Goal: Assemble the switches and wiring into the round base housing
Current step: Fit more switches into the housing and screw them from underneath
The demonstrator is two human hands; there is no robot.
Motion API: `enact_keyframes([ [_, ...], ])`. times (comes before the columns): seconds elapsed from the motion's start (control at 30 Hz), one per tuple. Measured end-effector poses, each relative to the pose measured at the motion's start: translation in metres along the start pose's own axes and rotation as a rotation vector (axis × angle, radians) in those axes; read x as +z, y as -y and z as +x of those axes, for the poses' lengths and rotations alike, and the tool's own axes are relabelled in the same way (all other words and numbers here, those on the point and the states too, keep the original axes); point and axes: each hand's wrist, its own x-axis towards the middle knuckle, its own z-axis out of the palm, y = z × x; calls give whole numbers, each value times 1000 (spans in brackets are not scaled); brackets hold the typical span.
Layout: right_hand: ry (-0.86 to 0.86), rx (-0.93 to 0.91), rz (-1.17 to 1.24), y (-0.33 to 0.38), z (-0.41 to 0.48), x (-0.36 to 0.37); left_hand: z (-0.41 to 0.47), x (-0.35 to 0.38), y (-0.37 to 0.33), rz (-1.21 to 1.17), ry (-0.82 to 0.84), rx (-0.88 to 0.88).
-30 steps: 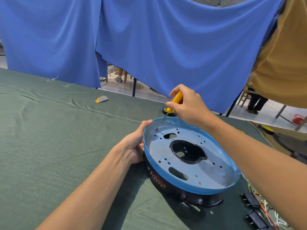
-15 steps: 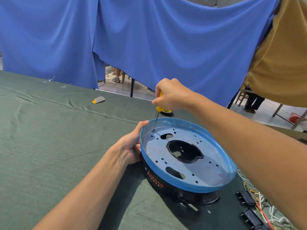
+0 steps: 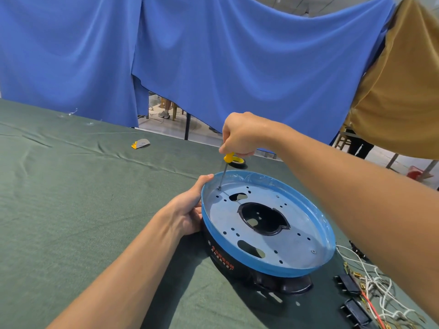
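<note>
The round base housing [image 3: 294, 264] lies on the green cloth, a black body under a blue-rimmed metal plate with several holes. My left hand [image 3: 187, 210] grips its left rim, thumb on the blue edge. My right hand [image 3: 240, 134] holds a yellow-handled screwdriver [image 3: 226, 166] upright above the plate. Its tip stands on a screw near the far left rim. Two black switches [image 3: 348, 283] with white and red wiring [image 3: 380, 295] lie on the cloth at the lower right.
A roll of yellow tape [image 3: 237, 160] sits just behind the housing. A small yellow and grey part [image 3: 140, 143] lies further back on the left. Blue curtains hang behind the table, an ochre one at the right.
My right hand has risen and turned the screwdriver from a slant to nearly upright on the screw. My left hand has stayed on the rim.
</note>
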Motion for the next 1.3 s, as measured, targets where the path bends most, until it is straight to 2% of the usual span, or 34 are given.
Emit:
enact_keyframes([
  [0.1, -76, -1, 106, -4, 1, 9, -2, -4, -5, 100, 29, -40],
  [0.2, -138, -21, 147, -6, -1, 12, -12, -9, -12, 311, -14, -39],
  [0.43, -208, -101, 207, -4, -24, 7, -34, -5, -11, 703, -163, 152],
  [0.53, -201, -117, 191, -2, -34, 9, -43, -1, -12, 823, -202, 126],
  [0.77, -71, -122, 115, 2, -44, 16, -46, -5, -6, 910, -167, 104],
  [0.93, -64, -136, 113, 6, -44, 16, -53, 2, -7, 919, -167, 99],
  [1.1, -4, -157, 97, 10, -47, 18, -55, 9, 0, 992, -266, 124],
  [1.3, 81, -136, 21, 8, -52, 11, -54, 7, 11, 836, -344, 227],
])
